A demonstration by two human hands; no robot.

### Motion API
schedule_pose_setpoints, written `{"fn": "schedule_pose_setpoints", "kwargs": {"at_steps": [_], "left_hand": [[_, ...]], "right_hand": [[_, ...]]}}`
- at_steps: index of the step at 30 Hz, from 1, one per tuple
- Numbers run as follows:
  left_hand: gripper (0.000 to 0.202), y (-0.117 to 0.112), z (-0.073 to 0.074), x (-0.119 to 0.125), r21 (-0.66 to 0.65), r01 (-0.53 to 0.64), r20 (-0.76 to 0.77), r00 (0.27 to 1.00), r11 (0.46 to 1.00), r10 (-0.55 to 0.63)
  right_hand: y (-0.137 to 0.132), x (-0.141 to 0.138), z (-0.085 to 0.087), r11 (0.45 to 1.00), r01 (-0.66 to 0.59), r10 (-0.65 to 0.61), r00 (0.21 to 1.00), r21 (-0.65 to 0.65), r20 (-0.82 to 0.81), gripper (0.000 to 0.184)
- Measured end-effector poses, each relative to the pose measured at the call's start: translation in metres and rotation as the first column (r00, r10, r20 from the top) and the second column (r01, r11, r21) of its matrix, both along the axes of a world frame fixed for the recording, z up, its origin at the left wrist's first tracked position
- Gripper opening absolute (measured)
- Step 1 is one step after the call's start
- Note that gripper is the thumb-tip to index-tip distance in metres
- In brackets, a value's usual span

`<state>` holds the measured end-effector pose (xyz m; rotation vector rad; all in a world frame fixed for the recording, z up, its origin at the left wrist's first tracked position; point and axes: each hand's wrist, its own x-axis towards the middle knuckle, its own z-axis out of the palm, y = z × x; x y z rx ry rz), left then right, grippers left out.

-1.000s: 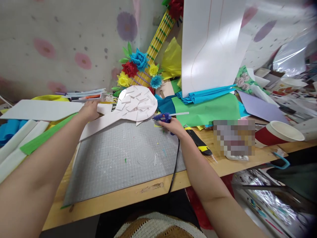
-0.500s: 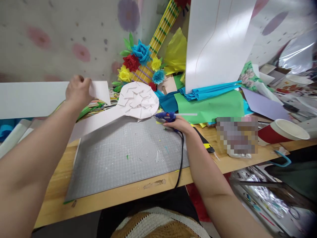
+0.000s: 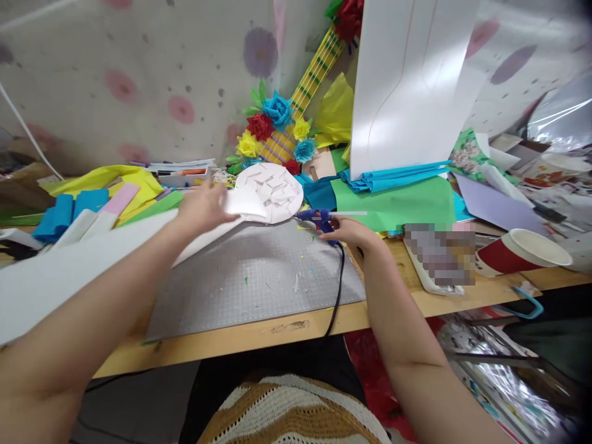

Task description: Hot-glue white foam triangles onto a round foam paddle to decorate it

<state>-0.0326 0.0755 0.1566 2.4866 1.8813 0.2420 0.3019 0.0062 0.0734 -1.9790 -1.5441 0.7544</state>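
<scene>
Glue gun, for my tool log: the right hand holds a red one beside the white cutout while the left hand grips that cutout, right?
No: the head view shows the glue gun is blue, not red. The right hand holds it beside the white cutout, which the left hand grips.

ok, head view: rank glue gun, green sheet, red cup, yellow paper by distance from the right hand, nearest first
1. Glue gun: held in the right hand.
2. Green sheet: just behind it, to the right.
3. Red cup: far to the right.
4. Yellow paper: far left, beyond the left hand gripping the cutout.
</scene>
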Motion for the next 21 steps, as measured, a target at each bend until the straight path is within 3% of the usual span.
{"fn": "schedule_pose_setpoints", "kwargs": {"at_steps": [4,7,9,11,14,18,21], "left_hand": [[0.070,-0.027,-0.053,0.017,-0.162,0.160,-0.015,0.986,0.974,-0.165],[0.068,-0.028,-0.076,0.017,-0.149,0.249,0.134,0.964,0.957,-0.229],[0.050,-0.019,-0.083,0.012,-0.039,0.214,0.266,0.944,0.976,-0.196],[0.040,-0.007,-0.087,0.005,0.068,0.099,0.308,0.944,0.993,-0.115],[0.053,0.011,-0.093,-0.007,0.089,0.008,0.230,0.973,0.996,-0.028],[0.060,0.027,-0.101,-0.017,0.086,-0.063,0.182,0.982,0.994,0.047],[0.065,0.041,-0.097,-0.023,0.106,-0.102,0.238,0.968,0.989,0.074]], "right_hand": [[-0.017,0.016,0.002,0.996,0.015,-0.001,0.987,-0.083,0.161,0.052],[-0.032,0.030,0.005,0.991,0.079,-0.035,0.931,-0.109,0.362,0.044],[-0.040,0.037,0.007,0.983,0.135,-0.051,0.853,-0.126,0.519,0.041],[-0.047,0.040,0.006,0.971,0.173,-0.034,0.782,-0.164,0.622,0.042],[-0.053,0.036,0.001,0.949,0.214,0.000,0.730,-0.230,0.683,0.047],[-0.053,0.032,-0.004,0.939,0.251,-0.034,0.751,-0.237,0.660,0.046],[-0.053,0.039,0.000,0.947,0.235,-0.070,0.818,-0.221,0.571,0.043]]}}
